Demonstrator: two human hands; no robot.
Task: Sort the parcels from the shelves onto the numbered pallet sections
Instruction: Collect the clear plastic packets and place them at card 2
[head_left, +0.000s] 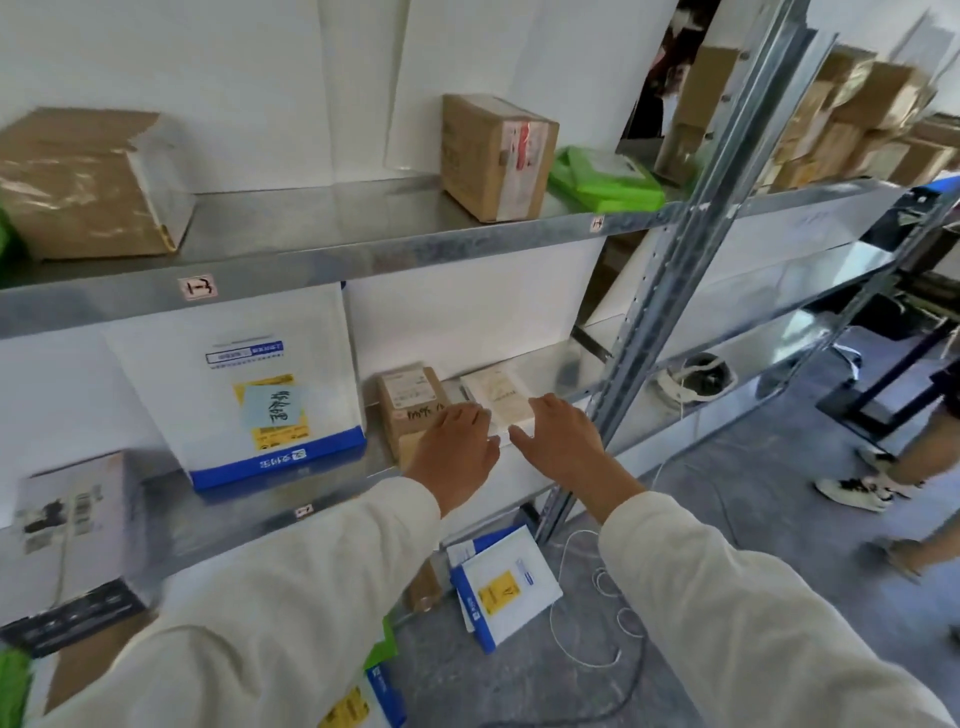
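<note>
Middle shelf (244, 519): carries, from 9 to 3 o'clock, a black-and-white carton (72, 519), a tall white-and-blue parcel (244, 395), a small brown box (408, 400) and a flat white parcel (498, 397).
Flat white parcel: lies at the shelf's front lip, just beside the small brown box, at its 3 o'clock.
Left hand (457, 447): palm down, fingers straight, over the seam between small brown box and flat white parcel; grips nothing.
Right hand (558, 439): fingers spread, thumb at the parcel's near edge; holds nothing; contact cannot be told.
Upper shelf (322, 218): taped brown box (496, 156) at 12 o'clock, green bag (602, 179) touching it at 3 o'clock, larger brown box (88, 182) at 9 o'clock; bare metal between.
Steel post (675, 291): bounds the bay at 3 o'clock of the right hand.
Floor (727, 519): white-and-blue envelope (506, 582) at 6 o'clock, white cord (587, 613) beside it.
</note>
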